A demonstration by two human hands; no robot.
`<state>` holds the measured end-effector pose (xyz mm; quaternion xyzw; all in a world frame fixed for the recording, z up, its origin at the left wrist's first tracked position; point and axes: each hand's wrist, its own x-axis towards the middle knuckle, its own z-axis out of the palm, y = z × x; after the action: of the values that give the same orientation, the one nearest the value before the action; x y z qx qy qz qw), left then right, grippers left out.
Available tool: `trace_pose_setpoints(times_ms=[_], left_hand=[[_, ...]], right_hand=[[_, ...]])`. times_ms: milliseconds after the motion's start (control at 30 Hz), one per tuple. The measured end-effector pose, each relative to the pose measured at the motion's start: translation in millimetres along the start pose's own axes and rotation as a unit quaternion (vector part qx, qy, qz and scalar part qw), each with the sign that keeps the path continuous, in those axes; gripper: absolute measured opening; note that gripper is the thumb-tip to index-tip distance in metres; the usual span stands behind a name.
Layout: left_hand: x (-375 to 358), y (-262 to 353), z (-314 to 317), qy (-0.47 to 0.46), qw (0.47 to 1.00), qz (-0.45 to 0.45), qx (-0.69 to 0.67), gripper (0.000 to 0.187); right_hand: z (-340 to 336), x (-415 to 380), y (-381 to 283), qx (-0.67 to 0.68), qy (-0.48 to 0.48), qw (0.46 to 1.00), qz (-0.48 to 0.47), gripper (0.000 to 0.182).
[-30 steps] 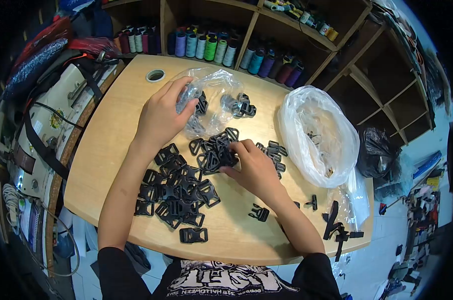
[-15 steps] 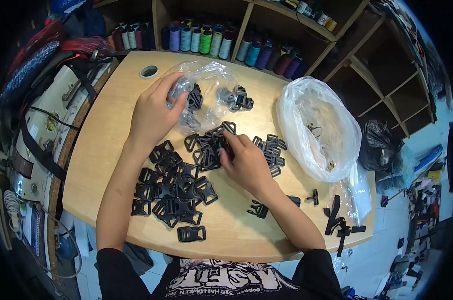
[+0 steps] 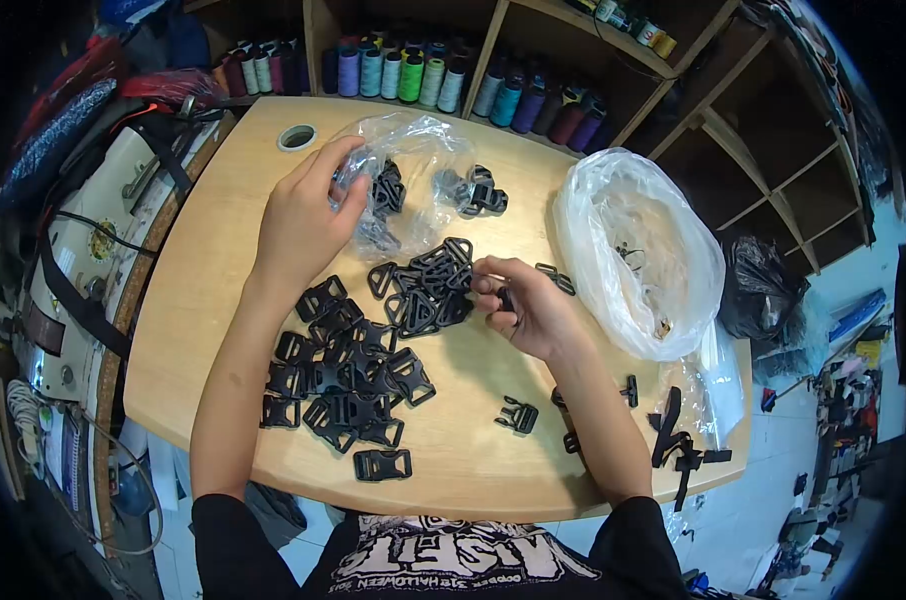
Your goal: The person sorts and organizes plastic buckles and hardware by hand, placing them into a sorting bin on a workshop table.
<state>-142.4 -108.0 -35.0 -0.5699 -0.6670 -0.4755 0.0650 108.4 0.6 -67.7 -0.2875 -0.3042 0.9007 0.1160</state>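
My left hand (image 3: 313, 205) grips the edge of a clear plastic bag (image 3: 413, 135) with black plastic parts inside. Fingers of my right hand (image 3: 528, 305) are curled around a small black plastic piece (image 3: 505, 298), just right of a heap of black triangular rings (image 3: 428, 290). Black side-release buckles (image 3: 348, 365) are piled below my left hand. Behind my right hand, some black slide buckles (image 3: 555, 278) are partly hidden. One loose buckle half (image 3: 516, 415) lies below it.
A white plastic bag (image 3: 573, 260) with its mouth open stands at the right. Black strap pieces (image 3: 673, 430) lie near the right edge. A tape roll (image 3: 296, 138) is at the back left, a sewing machine (image 3: 93, 260) at the left. Thread spools (image 3: 411, 78) fill the shelf behind.
My right hand has moved right, off the ring heap, and turned palm inward with a small black piece in its fingers. My left hand has barely moved.
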Motion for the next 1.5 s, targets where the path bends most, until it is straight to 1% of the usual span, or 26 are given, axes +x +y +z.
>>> trace_pose_setpoints(times_ms=[33, 67, 100, 133, 167, 200, 233, 267, 367, 500, 600, 667, 700, 733, 767, 800, 833, 900, 933, 1067, 1200, 1300, 1400, 1433, 1467, 1500], left_hand=[[0.0, -0.5, 0.1, 0.002, 1.000, 0.008, 0.005, 0.037], [0.1, -0.6, -0.2, 0.003, 1.000, 0.007, 0.006, 0.037], [0.1, -0.5, -0.5, 0.005, 1.000, 0.011, 0.005, 0.036], [0.1, -0.2, -0.7, 0.007, 1.000, 0.014, 0.005, 0.036], [0.1, 0.4, -1.1, 0.007, 1.000, 0.013, 0.005, 0.036], [0.3, 1.3, -1.6, 0.002, 1.000, 0.004, 0.000, 0.035], [0.3, 1.7, -1.9, -0.003, 1.000, -0.005, -0.006, 0.035], [0.5, 1.4, -1.7, -0.004, 1.000, -0.005, -0.006, 0.035], [-0.1, 0.6, -1.0, -0.003, 1.000, -0.001, -0.010, 0.035], [-0.8, 0.7, -1.5, -0.003, 1.000, 0.006, 0.011, 0.035], [-0.9, 0.9, -0.6, -0.002, 1.000, 0.011, 0.022, 0.035], [-1.1, 1.1, 0.1, -0.006, 1.000, 0.009, 0.020, 0.035], [-1.2, 1.0, 0.2, -0.006, 1.000, 0.006, 0.019, 0.035], [-1.2, 0.7, 0.0, -0.006, 1.000, 0.003, 0.018, 0.035], [-1.2, 0.0, -0.1, -0.006, 1.000, 0.004, 0.018, 0.035], [-1.3, -0.7, 0.2, -0.006, 1.000, 0.007, 0.019, 0.035], [-1.2, -1.2, 0.6, -0.006, 1.000, 0.010, 0.019, 0.035], [-1.2, -0.9, 2.1, 0.000, 1.000, 0.018, 0.015, 0.035], [-1.4, -0.7, 2.8, 0.007, 1.000, 0.026, 0.013, 0.036], [-1.7, -0.9, 2.5, 0.002, 1.000, 0.022, 0.008, 0.035], [-1.6, 1.5, 2.1, -0.007, 1.000, 0.006, 0.007, 0.035], [-2.0, 1.2, 2.3, -0.006, 1.000, 0.004, 0.006, 0.035], [-1.9, 1.3, 1.7, -0.007, 1.000, 0.002, 0.008, 0.035], [-1.8, 1.2, 1.3, -0.010, 1.000, -0.001, 0.011, 0.035], [-1.9, -0.1, 2.0, -0.009, 1.000, -0.003, 0.013, 0.035], [-1.7, -2.0, 3.4, 0.003, 1.000, 0.012, 0.013, 0.036]], right_hand=[[3.0, -0.7, 2.4, 0.000, -0.001, 1.000, 0.001, 0.016], [9.7, -2.3, 7.1, -0.141, 0.026, 0.989, -0.039, 0.016], [16.3, -4.3, 11.3, -0.279, 0.052, 0.956, -0.077, 0.016], [21.8, -6.9, 13.7, -0.478, 0.062, 0.864, -0.143, 0.024], [24.3, -9.6, 16.3, -0.478, 0.062, 0.864, -0.142, 0.024], [26.0, -12.2, 19.2, -0.619, 0.056, 0.750, -0.228, 0.028], [26.7, -14.0, 21.6, -0.734, 0.048, 0.605, -0.304, 0.033], [23.9, -12.7, 24.1, -0.754, 0.044, 0.580, -0.305, 0.038], [25.0, -13.6, 30.7, -0.773, 0.052, 0.563, -0.287, 0.036], [17.0, -7.6, 25.0, -0.764, 0.018, 0.573, -0.296, 0.031], [13.2, -6.4, 17.7, -0.727, 0.017, 0.596, -0.342, 0.025], [13.9, -6.1, 10.7, -0.630, 0.079, 0.693, -0.341, 0.024], [6.9, -3.8, 8.0, -0.629, 0.079, 0.693, -0.342, 0.024], [-4.9, 0.3, 5.7, -0.399, 0.028, 0.867, -0.296, 0.022], [-6.5, 1.8, 2.8, -0.134, -0.025, 0.965, -0.225, 0.022], [-6.8, 1.5, 1.1, -0.058, -0.011, 0.975, -0.213, 0.026], [-5.5, -0.2, 0.4, -0.058, -0.010, 0.975, -0.214, 0.026], [-2.2, -3.5, 0.1, 0.089, 0.019, 0.985, -0.148, 0.031], [-8.2, 0.2, 1.2, 0.097, 0.006, 0.985, -0.140, 0.037], [-2.3, -0.9, 1.5, 0.148, -0.028, 0.982, -0.113, 0.037], [2.1, -5.4, 3.5, 0.163, -0.011, 0.982, -0.100, 0.035], [3.8, -6.6, 3.5, 0.153, -0.031, 0.985, -0.080, 0.033], [3.1, -6.2, 4.9, -0.056, -0.044, 0.991, -0.113, 0.027], [5.0, -9.4, 3.7, -0.056, -0.045, 0.991, -0.110, 0.027], [12.6, -15.4, 0.1, -0.312, -0.019, 0.941, -0.128, 0.023], [19.0, -19.0, -1.9, -0.546, 0.006, 0.826, -0.138, 0.021]])
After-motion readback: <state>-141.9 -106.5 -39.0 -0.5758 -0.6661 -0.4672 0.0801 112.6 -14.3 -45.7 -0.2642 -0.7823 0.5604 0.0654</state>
